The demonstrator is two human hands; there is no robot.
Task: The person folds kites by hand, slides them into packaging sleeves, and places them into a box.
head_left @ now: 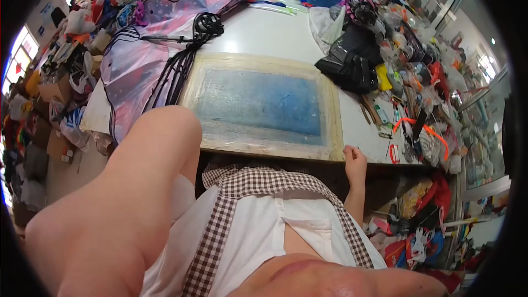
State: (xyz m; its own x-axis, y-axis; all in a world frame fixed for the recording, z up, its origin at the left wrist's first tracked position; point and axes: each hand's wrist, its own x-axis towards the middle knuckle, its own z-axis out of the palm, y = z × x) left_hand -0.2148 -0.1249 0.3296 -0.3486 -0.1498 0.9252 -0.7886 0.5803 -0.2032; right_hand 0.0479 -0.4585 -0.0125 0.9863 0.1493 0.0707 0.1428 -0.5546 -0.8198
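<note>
My left arm (146, 148) rises large and close to the camera, bent, across the lower left; its hand is not visible. At the table's front edge, my right hand (355, 158) is closed with the fingertips pressed together, and whatever they may hold is too small to name. Just left of it lies a flat blue panel (261, 102) with a worn, yellowish border (334, 126). A pink and purple umbrella (132, 71) with black ribs (175, 74) is spread on the table's left side, its black hub (208, 26) resting near the panel's far left corner.
A shiny black bundle (352, 58) lies beyond the panel's right corner. Small tools, a red-handled item (394, 154) and an orange strip (426, 126) are at right on the white table (269, 27). Heaped fabrics and bags (412, 33) surround it; cardboard boxes (58, 146) stand left.
</note>
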